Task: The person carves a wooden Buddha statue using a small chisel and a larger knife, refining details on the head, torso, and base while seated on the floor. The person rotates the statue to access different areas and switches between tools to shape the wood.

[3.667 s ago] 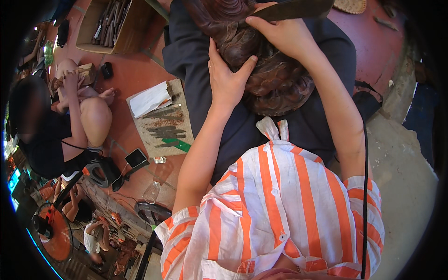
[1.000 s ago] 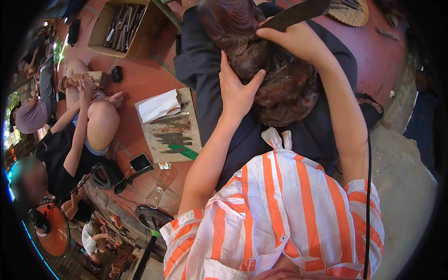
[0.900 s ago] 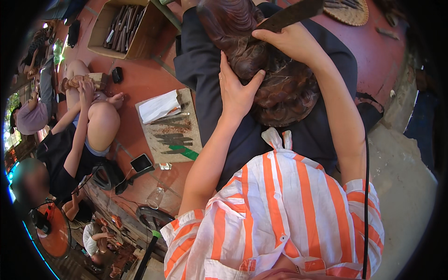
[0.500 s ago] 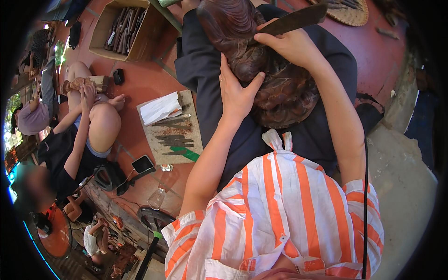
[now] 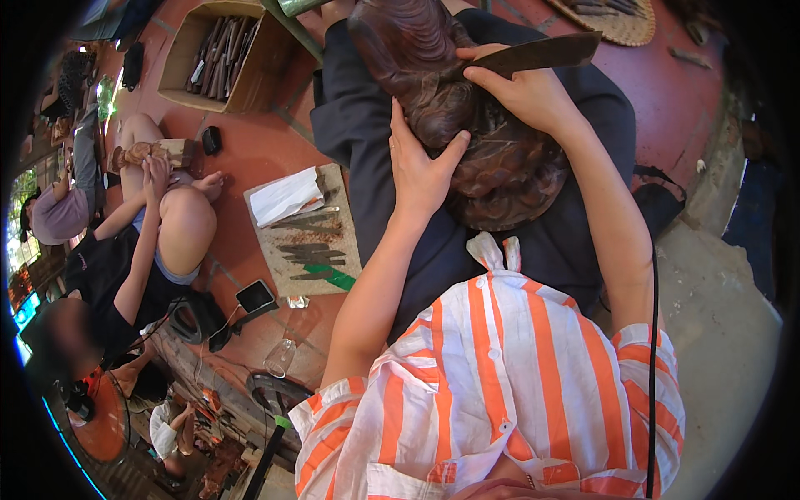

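A glossy dark-brown carved wooden statue [image 5: 508, 190] lies tilted across my lap, with folds at its far end and a lumpy carved mass near me. My left hand [image 5: 423, 171] grips a rounded part of it, thumb on one side and fingers along the other. In my right hand [image 5: 529, 93] is a flat, dark metal blade [image 5: 546, 54], pinched at its left end close to the carving, its wide end pointing right. The blade's working edge against the wood is hidden by my fingers.
To the left, a board [image 5: 271, 242] holds several flat dark tools and a folded white paper [image 5: 285, 197]. Beyond stands a cardboard box [image 5: 237, 104] of tools. A seated co-worker [image 5: 125, 242] holds a carved wood piece. A woven tray [image 5: 629, 31] lies far right.
My right hand and the blade have shifted slightly to the right and toward me. My left hand keeps its grip on the statue.
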{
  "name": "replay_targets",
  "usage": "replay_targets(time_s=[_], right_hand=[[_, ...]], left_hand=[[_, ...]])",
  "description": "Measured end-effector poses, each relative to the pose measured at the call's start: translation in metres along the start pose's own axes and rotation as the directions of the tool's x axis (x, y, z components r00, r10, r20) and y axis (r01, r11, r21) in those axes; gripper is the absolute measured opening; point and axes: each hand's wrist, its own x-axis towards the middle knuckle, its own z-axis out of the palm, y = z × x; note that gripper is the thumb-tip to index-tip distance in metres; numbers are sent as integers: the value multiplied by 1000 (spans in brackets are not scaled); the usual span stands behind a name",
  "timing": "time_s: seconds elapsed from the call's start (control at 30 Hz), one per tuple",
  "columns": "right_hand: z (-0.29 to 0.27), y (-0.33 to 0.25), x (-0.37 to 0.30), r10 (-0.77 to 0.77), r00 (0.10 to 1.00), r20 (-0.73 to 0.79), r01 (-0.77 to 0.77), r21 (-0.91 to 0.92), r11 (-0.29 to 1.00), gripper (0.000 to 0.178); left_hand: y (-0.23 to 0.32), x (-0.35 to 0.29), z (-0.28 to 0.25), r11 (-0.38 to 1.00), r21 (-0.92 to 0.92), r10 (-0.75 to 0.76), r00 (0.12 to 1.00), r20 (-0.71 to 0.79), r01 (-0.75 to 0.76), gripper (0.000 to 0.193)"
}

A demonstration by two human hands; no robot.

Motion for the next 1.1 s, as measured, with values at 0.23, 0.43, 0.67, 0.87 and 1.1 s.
replay_targets(time_s=[0.23,0.43,0.67,0.87,1.1], right_hand=[[12,-5,-2,-99,993,-58,91,-125,988,28],[9,2,-4,-99,992,-78,95,-51,994,26],[17,-8,-7,-130,987,-92,119,-114,986,22],[19,3,-10,-180,974,-138,165,-116,980,23],[19,-11,-9,-340,924,-177,306,-193,932,18]], left_hand=[[-3,0,1,1000,-3,6,1000,1,-6,99],[-4,0,1,999,-33,-3,1000,4,3,99],[-1,0,0,1000,-11,-6,1000,11,7,99],[-3,-1,1,1000,-7,-3,1000,4,3,98],[-5,-2,1,998,42,41,999,-20,-40,98]])
